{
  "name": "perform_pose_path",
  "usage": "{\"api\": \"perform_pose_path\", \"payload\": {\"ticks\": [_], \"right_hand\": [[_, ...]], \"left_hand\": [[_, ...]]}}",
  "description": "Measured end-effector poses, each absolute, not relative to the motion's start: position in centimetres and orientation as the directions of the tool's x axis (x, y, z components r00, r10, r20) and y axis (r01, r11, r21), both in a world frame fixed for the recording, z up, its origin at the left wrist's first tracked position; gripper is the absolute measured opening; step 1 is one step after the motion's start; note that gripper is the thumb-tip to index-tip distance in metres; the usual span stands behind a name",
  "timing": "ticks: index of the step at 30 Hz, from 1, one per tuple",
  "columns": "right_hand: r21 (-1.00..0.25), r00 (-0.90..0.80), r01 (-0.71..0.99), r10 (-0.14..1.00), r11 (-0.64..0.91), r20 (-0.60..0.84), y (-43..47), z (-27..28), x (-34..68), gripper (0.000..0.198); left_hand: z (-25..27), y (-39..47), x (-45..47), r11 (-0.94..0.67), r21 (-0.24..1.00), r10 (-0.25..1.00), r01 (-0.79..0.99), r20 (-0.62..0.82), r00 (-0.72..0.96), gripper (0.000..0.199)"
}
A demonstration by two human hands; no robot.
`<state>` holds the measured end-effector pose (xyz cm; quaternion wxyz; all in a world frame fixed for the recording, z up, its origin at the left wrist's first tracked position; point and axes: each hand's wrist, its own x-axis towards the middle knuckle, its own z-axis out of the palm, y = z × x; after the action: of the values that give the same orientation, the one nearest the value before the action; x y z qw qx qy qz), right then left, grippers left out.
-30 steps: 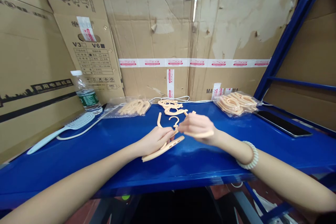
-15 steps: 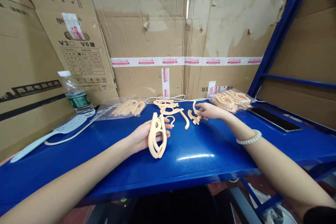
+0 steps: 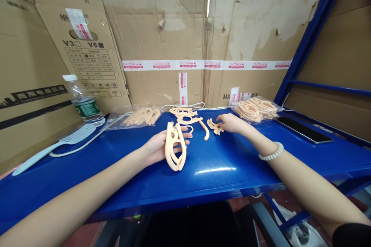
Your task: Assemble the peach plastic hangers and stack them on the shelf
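My left hand (image 3: 158,147) is closed around a peach plastic folding hanger (image 3: 175,150), its arms folded together, held upright above the front of the blue table. The fingers show behind it. My right hand (image 3: 231,123) reaches to the back, its fingers bent down at a small heap of curved peach plastic pieces (image 3: 214,126); the fingertips are partly hidden, and what they grip is unclear. Between the hands lies a loose hanger arm (image 3: 204,129). A hook (image 3: 190,130) lies just behind the held hanger. More hanger parts (image 3: 184,114) are stacked behind.
Clear bags of hanger parts lie at the back left (image 3: 143,116) and back right (image 3: 255,109). A phone (image 3: 304,129) is on the right. At left are a hairbrush (image 3: 75,136), a white cable (image 3: 87,147) and a water bottle (image 3: 85,104). Cardboard (image 3: 162,38) walls the back.
My right index finger has drawn in from a curved piece behind the heap, and that piece no longer shows there. The held hanger has shifted slightly right in view.
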<state>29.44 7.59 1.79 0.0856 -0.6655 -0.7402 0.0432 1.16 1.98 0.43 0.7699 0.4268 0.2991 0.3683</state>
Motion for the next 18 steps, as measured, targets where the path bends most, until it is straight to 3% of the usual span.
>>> {"api": "perform_pose_path", "payload": {"ticks": [2,4,6,8,10,12,15,18], "right_hand": [[-0.118,-0.075,0.989,0.987,0.092,0.139,7.0,2.1,29.2,0.027],[-0.085,-0.139,0.982,0.946,0.171,0.294,5.9,2.7,28.7,0.030],[-0.063,-0.331,0.910,0.808,0.411,0.488,4.4,3.2,27.7,0.032],[-0.024,-0.549,0.715,0.583,0.698,0.599,2.6,3.4,26.4,0.032],[0.051,-0.721,0.491,0.372,0.870,0.584,1.0,3.1,25.0,0.032],[0.137,-0.837,0.345,0.238,0.928,0.492,-0.1,2.3,23.7,0.034],[0.186,-0.896,0.280,0.187,0.942,0.403,-0.7,1.0,22.6,0.029],[0.186,-0.889,0.269,0.170,0.945,0.425,-0.7,0.2,22.0,0.025]], "left_hand": [[0.5,2.0,1.2,0.370,0.873,0.819,-0.317,-0.146,0.555,0.027],[0.5,2.0,1.2,0.369,0.873,0.822,-0.319,-0.147,0.550,0.027],[0.5,2.0,1.2,0.364,0.873,0.827,-0.325,-0.142,0.544,0.027],[0.4,2.1,1.2,0.354,0.875,0.830,-0.331,-0.131,0.542,0.029],[0.3,2.1,1.2,0.347,0.876,0.832,-0.335,-0.123,0.541,0.031],[0.2,2.1,1.2,0.352,0.867,0.840,-0.354,-0.125,0.528,0.032],[0.5,1.9,1.3,0.360,0.836,0.872,-0.414,-0.144,0.467,0.033],[0.9,1.5,1.6,0.349,0.826,0.898,-0.442,-0.160,0.409,0.041]]}}
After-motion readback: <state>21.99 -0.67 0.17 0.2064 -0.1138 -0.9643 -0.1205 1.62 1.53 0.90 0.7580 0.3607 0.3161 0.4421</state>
